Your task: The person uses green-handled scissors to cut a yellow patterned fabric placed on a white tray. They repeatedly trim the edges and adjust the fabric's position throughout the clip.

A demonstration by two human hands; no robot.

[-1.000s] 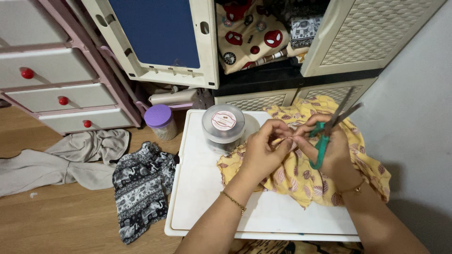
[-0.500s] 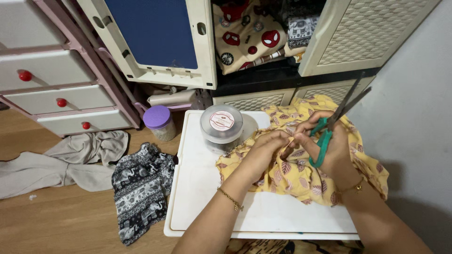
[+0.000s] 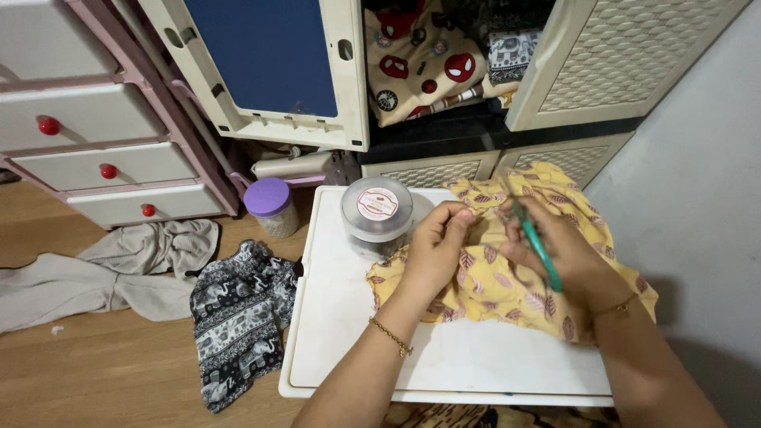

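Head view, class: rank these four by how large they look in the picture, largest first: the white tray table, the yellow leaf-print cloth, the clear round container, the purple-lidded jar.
1. White tray table
2. Yellow leaf-print cloth, partly hidden by the hands
3. Clear round container
4. Purple-lidded jar, which stands on the floor, farther from the camera, so its true size is less sure.

Yellow leaf-print cloth (image 3: 507, 289), green-handled scissors (image 3: 539, 250)

Floor (image 3: 119, 372): was light wood boards.
Wall (image 3: 697, 198): stood plain grey, at right.
Drawers (image 3: 103, 135): were cream with red knobs.
Cabinet door (image 3: 269, 63): hung open, blue-panelled.
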